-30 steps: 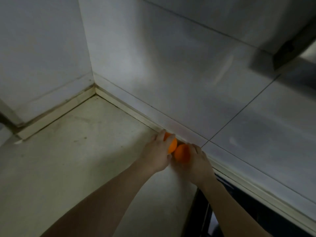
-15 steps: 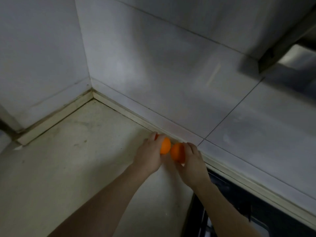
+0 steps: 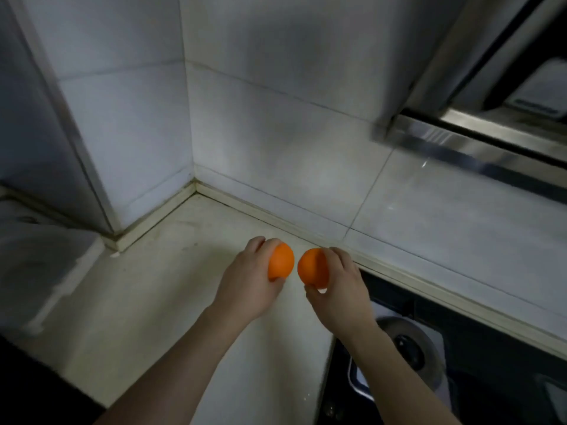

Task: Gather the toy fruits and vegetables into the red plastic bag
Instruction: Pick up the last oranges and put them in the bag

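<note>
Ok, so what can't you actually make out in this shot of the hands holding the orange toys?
Head view only:
1. Red plastic bag: outside the frame.
2. Left orange toy and right orange toy: backs covered by the left hand and right hand, so whether they are whole fruits or halves is unclear.
3. Stove burner: dark, partly behind the right forearm.
4. Metal hood: motion-blurred, cut off by the right edge.

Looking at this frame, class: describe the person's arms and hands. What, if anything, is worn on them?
The left hand and right hand are bare: no gloves, rings or watch show. Both forearms are uncovered to the frame's edge, with no sleeve in view.
</note>
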Tool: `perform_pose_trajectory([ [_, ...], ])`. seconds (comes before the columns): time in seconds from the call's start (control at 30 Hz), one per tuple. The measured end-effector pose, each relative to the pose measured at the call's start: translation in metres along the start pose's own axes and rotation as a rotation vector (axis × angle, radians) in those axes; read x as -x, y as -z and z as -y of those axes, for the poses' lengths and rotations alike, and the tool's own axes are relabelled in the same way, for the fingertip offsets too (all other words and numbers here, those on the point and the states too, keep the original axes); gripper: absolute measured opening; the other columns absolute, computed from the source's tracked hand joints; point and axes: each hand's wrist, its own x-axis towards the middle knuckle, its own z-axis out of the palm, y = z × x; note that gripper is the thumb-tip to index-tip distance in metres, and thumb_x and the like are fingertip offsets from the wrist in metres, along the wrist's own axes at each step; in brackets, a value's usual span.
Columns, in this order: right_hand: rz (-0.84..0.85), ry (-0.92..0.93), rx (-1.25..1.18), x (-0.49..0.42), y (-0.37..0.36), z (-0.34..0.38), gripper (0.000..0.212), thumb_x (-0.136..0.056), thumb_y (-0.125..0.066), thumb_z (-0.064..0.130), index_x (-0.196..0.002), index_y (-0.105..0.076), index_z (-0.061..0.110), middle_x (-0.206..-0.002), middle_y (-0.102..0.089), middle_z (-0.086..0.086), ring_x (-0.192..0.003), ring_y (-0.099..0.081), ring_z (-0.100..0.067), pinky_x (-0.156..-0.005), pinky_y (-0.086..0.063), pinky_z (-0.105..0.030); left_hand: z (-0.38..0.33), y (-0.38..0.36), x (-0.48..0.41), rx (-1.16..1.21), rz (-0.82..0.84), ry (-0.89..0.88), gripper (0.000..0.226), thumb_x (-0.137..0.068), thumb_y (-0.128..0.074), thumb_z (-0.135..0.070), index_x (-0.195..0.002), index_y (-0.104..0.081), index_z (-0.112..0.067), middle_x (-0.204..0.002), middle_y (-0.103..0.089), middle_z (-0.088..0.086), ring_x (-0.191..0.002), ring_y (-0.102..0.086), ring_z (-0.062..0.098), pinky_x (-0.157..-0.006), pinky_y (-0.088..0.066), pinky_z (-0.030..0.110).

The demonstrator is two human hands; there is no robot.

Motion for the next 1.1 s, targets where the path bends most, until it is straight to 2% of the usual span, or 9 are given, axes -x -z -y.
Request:
perform_pose_trajectory([
  [0.17,-0.084,-0.014,-0.03,0.09,0.047,0.05,0.073,-0.076,-0.071,0.029,-0.141,-0.038,0.02,-0.144,-0.038,0.003,-0.127,-0.041,-0.022,-0.103,-0.04,-0.034,-0.031,0.063,0.086,0.002,-0.008,-0.048,0.065,-0.082,-0.07,-0.04,-0.136,-0.035,-0.036,-0.141,-0.039,-0.006,-0.111,-0.055,0.022,-0.083,-0.05,0.033],
  [0.33,-0.172,-0.034,-0.057,0.179,0.093,0.093,0.074,-0.077,-0.073,0.03,-0.141,-0.037,0.022,-0.145,-0.037,0.003,-0.126,-0.041,-0.02,-0.099,-0.036,-0.027,-0.069,0.115,0.166,0.037,-0.011,-0.121,0.068,-0.082,-0.071,-0.04,-0.139,-0.033,-0.037,-0.145,-0.037,-0.008,-0.116,-0.052,0.02,-0.086,-0.049,0.033],
  [0.53,-0.279,-0.093,-0.103,0.273,0.141,0.107,0.071,-0.075,-0.073,0.029,-0.138,-0.041,0.023,-0.141,-0.04,0.004,-0.126,-0.042,-0.018,-0.096,-0.034,-0.022,-0.118,0.144,0.238,0.115,-0.012,-0.221,0.069,-0.079,-0.074,-0.036,-0.137,-0.038,-0.04,-0.143,-0.039,-0.012,-0.114,-0.052,0.015,-0.083,-0.045,0.026],
  [0.6,-0.319,-0.112,-0.096,0.298,0.154,0.101,0.071,-0.075,-0.074,0.031,-0.137,-0.041,0.024,-0.14,-0.041,0.005,-0.126,-0.042,-0.017,-0.097,-0.034,-0.021,-0.136,0.146,0.255,0.135,-0.013,-0.249,0.068,-0.079,-0.075,-0.035,-0.136,-0.039,-0.041,-0.142,-0.04,-0.013,-0.113,-0.052,0.014,-0.082,-0.044,0.026],
  [0.73,-0.394,-0.146,-0.097,0.346,0.183,0.082,0.071,-0.076,-0.073,0.034,-0.138,-0.038,0.028,-0.139,-0.038,0.011,-0.123,-0.043,-0.013,-0.096,-0.045,-0.028,-0.175,0.137,0.286,0.165,-0.005,-0.286,0.068,-0.078,-0.075,-0.035,-0.135,-0.039,-0.042,-0.142,-0.039,-0.015,-0.114,-0.052,0.012,-0.083,-0.045,0.025],
  [0.83,-0.446,-0.178,-0.099,0.382,0.206,0.058,0.072,-0.075,-0.074,0.033,-0.137,-0.038,0.029,-0.139,-0.036,0.014,-0.122,-0.042,-0.01,-0.092,-0.04,-0.021,-0.21,0.119,0.307,0.192,0.022,-0.322,0.068,-0.078,-0.075,-0.036,-0.136,-0.039,-0.043,-0.143,-0.037,-0.017,-0.117,-0.05,0.011,-0.088,-0.048,0.029],
  [0.93,-0.481,-0.224,-0.101,0.42,0.231,0.025,0.073,-0.074,-0.075,0.033,-0.137,-0.039,0.029,-0.138,-0.036,0.015,-0.122,-0.043,-0.009,-0.092,-0.042,-0.023,-0.253,0.092,0.329,0.246,0.051,-0.357,0.07,-0.078,-0.076,-0.036,-0.136,-0.039,-0.044,-0.143,-0.037,-0.018,-0.117,-0.05,0.011,-0.089,-0.051,0.032],
  [1.1,-0.525,-0.326,-0.094,0.495,0.276,-0.043,0.074,-0.074,-0.076,0.033,-0.138,-0.038,0.029,-0.139,-0.034,0.015,-0.124,-0.039,-0.009,-0.095,-0.039,-0.023,-0.333,0.039,0.374,0.328,0.093,-0.407,0.069,-0.078,-0.078,-0.033,-0.135,-0.04,-0.044,-0.14,-0.038,-0.021,-0.115,-0.048,0.007,-0.09,-0.047,0.027],
])
